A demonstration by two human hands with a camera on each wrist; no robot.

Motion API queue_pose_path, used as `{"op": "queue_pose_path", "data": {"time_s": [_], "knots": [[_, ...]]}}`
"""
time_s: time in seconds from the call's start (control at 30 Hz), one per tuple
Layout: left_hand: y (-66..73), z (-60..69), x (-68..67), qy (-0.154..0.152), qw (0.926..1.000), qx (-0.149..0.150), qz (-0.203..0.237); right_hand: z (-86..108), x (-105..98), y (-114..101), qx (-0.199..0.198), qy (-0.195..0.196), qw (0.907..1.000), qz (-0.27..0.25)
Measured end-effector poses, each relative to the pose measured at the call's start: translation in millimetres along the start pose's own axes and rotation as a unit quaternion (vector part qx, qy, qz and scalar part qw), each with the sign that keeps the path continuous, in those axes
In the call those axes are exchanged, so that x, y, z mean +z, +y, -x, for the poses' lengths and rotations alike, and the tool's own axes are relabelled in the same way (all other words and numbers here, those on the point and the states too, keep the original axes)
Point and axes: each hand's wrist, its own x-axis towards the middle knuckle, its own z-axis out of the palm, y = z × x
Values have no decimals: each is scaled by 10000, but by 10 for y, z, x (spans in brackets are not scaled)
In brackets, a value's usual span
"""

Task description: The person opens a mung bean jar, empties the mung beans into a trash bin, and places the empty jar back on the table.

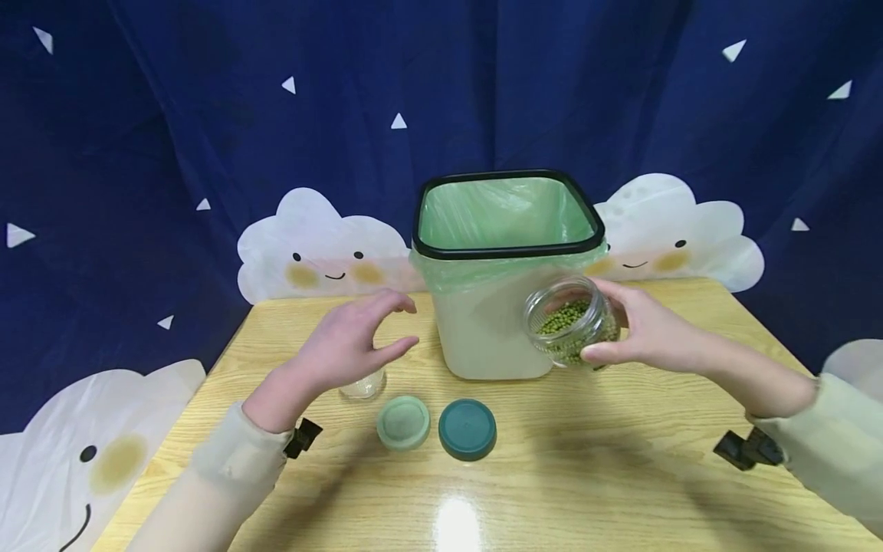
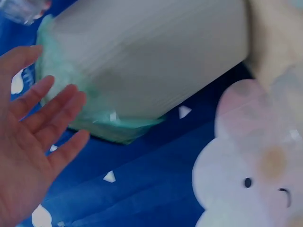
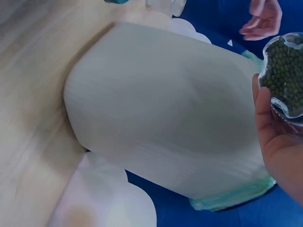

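Note:
My right hand grips a clear jar of green beans, probably mung beans, in front of the bin's right side. The jar tilts with its mouth toward the left, and the beans show through its wall in the right wrist view. On the left, my left hand hovers above the table with thumb and fingers spread apart, holding nothing. Below it, partly hidden by the hand, stands a clear glass or plastic container. Two round lids, one light green and one teal, lie on the table.
A pale waste bin with a black rim and a green liner bag stands at the back middle of the wooden table. Behind hangs a dark blue curtain with white clouds and triangles.

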Motion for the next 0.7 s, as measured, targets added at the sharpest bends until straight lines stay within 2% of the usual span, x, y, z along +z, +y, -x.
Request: {"op": "queue_pose_path", "data": {"time_s": [0.07,0.17,0.23,0.3,0.4,0.53,0.7], "knots": [[-2,-82,-74,512,9982,321,37,0,-42,-26,47,89,9999,39],[0,-216,-171,1183,9901,739,150,0,-118,-59,92,199,9997,102],[8,-305,-227,1457,9854,854,198,-6,-174,-76,80,236,9996,98],[21,-390,-272,1568,9842,797,208,-13,-231,-93,45,276,9996,97],[38,-511,-316,1404,9890,450,133,-43,-320,-122,-104,297,9995,45],[44,-674,-336,813,9966,-94,-121,-79,-434,-142,-352,429,9985,-2],[34,-895,-324,172,9977,-503,-408,-107,-525,-143,-369,770,9963,20]]}}
